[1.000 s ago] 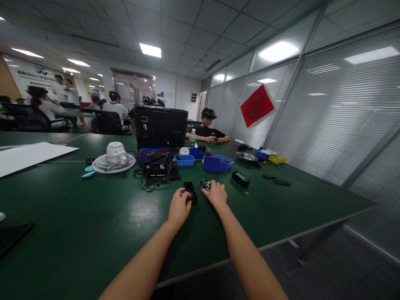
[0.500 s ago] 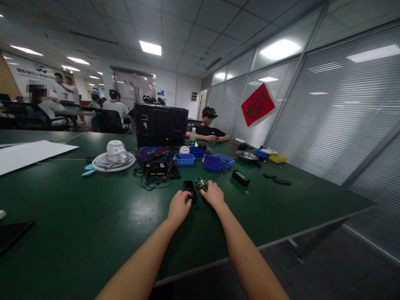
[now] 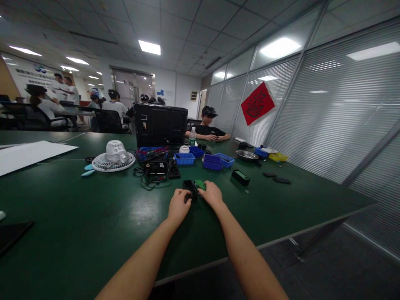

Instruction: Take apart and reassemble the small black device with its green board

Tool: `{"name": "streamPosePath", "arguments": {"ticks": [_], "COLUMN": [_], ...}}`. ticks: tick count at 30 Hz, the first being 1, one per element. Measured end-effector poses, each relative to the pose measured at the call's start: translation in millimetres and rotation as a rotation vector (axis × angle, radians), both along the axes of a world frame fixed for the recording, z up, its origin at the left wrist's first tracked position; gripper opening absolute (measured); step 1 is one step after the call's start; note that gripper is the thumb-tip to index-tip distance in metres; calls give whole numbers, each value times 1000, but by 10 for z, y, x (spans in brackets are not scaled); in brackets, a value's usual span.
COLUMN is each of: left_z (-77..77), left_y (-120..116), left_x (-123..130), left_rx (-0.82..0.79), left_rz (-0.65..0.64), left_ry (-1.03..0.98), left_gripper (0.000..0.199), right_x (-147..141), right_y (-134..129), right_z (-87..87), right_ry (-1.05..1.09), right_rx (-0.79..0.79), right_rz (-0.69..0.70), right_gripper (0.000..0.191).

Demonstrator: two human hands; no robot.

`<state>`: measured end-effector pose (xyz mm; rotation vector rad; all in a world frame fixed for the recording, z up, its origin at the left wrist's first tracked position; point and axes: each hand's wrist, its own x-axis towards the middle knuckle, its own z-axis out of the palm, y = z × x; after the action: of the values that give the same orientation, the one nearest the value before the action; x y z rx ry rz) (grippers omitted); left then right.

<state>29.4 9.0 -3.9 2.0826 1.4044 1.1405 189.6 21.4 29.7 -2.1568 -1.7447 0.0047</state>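
Observation:
My left hand (image 3: 179,204) is closed on the near end of a black open case (image 3: 188,186) that rests on the green table. Close to its right side, my right hand (image 3: 212,193) grips a green circuit board (image 3: 199,184) by its near right edge. The board is tilted, its green face showing, and its left edge is beside the case; whether the two touch I cannot tell. Farther right lies a second black case (image 3: 240,177) with a green panel inside.
Beyond my hands stand blue bins (image 3: 184,158), a power unit with tangled cables (image 3: 154,168), a black monitor-like panel (image 3: 161,125) and a white fan (image 3: 114,158). A metal bowl (image 3: 247,156) and flat black pieces (image 3: 282,181) lie right. A person (image 3: 208,125) sits across.
The board in my right hand has turned over, from its side with components to its plain green side. My right hand has shifted slightly left; my left hand is almost unmoved.

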Motion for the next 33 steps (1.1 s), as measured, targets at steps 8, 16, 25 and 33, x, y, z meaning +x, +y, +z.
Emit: {"name": "streamPosePath", "arguments": {"ticks": [8,16,25,33], "left_z": [-18,-26,-55,-78], "left_y": [-12,-7,24,34], "left_x": [63,115,123,124], "left_rx": [-21,-75,-149,-130], "left_rz": [-71,-112,-80,-96], "left_ry": [-19,-53,-86,-104], "left_gripper": [17,32,47,48], "right_x": [-47,-260,-314,-377], "right_y": [-57,-121,-142,-160], "right_z": [122,90,74,62], "right_ry": [233,201,70,15], "right_rx": [385,444,401,349], "right_rz": [-86,89,131,69], "right_gripper": [37,30,27,28]}}
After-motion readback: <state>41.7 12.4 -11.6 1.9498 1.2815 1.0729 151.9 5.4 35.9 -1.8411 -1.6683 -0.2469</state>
